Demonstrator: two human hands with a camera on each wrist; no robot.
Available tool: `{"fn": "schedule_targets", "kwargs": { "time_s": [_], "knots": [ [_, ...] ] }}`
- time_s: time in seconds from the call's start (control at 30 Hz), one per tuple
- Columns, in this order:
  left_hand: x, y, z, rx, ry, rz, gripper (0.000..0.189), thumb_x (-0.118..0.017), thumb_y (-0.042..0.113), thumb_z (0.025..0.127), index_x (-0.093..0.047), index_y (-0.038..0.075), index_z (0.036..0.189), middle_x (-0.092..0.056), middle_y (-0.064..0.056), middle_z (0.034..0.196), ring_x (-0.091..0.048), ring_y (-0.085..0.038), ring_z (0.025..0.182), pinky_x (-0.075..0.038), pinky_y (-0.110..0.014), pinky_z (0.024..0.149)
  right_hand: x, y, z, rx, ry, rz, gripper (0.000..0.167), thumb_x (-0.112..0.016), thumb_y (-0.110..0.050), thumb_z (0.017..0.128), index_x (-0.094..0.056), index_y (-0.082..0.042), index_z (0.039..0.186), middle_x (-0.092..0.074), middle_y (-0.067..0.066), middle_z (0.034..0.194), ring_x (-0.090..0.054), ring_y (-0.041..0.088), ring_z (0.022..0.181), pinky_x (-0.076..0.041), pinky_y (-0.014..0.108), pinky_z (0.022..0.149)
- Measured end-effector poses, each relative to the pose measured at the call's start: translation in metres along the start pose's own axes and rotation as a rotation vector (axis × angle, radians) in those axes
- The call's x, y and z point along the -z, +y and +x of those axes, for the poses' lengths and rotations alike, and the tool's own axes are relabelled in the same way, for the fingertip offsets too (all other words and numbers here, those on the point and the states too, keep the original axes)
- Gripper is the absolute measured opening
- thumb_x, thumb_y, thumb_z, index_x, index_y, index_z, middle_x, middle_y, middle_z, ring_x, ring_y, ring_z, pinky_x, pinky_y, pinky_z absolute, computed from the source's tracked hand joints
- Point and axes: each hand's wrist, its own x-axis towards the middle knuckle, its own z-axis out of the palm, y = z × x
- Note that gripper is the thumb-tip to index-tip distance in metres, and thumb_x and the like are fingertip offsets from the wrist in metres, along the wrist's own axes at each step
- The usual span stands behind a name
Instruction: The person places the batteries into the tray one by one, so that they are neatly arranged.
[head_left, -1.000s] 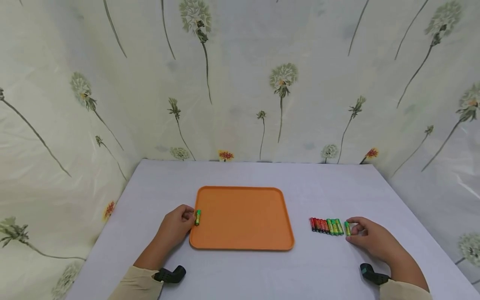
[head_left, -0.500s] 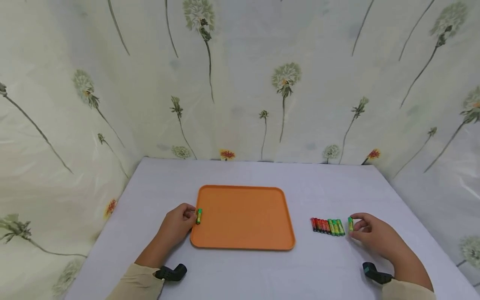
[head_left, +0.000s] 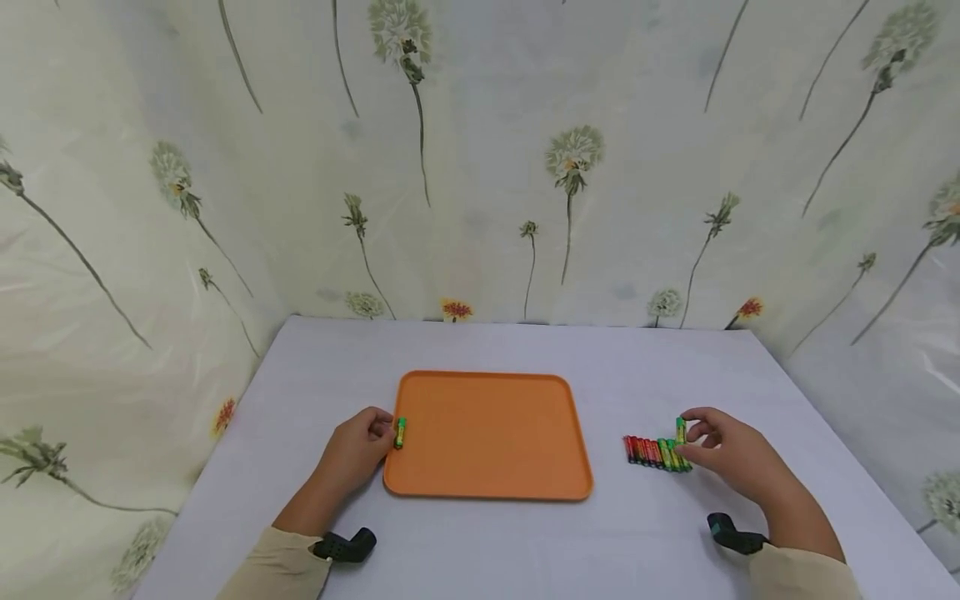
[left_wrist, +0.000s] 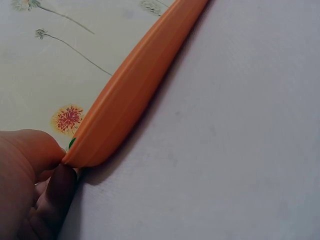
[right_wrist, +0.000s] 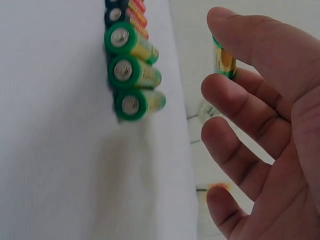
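Observation:
My right hand [head_left: 733, 454] pinches a green and yellow battery [head_left: 681, 428] between thumb and finger. It is raised over the right end of a row of batteries on the table. That row has several red batteries [head_left: 642, 451] on the left and three green batteries [right_wrist: 131, 72] on the right, side by side. At the orange tray's [head_left: 491, 437] left edge, my left hand [head_left: 356, 447] pinches the rim, as the left wrist view shows. Just inside that rim, by the fingertips, lies another green battery [head_left: 401, 432].
A white cloth covers the table [head_left: 510, 546]. Behind it and at both sides hangs a pale curtain [head_left: 480, 150] printed with dandelions. Each wrist wears a black camera mount [head_left: 345, 546].
My right hand has lifted the green battery from beside the row's right end, up and then left over it. The left hand stays at the tray rim.

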Motion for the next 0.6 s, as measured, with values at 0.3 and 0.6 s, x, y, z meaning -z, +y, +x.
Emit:
{"fn": "schedule_targets", "kwargs": {
  "time_s": [0.3, 0.6],
  "knots": [
    [-0.002, -0.002, -0.002, -0.006, -0.003, -0.001, 0.023, -0.067, 0.02, 0.099, -0.068, 0.01, 0.12, -0.067, 0.001, 0.097, -0.061, -0.014, 0.085, -0.054, -0.032, 0.075, -0.008, -0.022, 0.01, 0.065, -0.009, 0.012, 0.065, -0.078, -0.044, 0.092, -0.055, -0.01, 0.142, -0.066, 0.005, 0.115, -0.06, 0.027, 0.105, -0.05, 0.036, 0.072],
    [0.002, 0.0, -0.001, -0.021, 0.004, 0.0, 0.022, -0.068, 0.02, 0.099, -0.069, 0.009, 0.118, -0.067, 0.002, 0.095, -0.061, -0.013, 0.084, -0.053, -0.031, 0.074, -0.022, -0.043, 0.022, 0.091, -0.021, 0.062, 0.061, -0.079, -0.04, 0.092, -0.056, -0.011, 0.141, -0.065, 0.004, 0.115, -0.06, 0.024, 0.103, -0.051, 0.035, 0.073]
  ]
}}
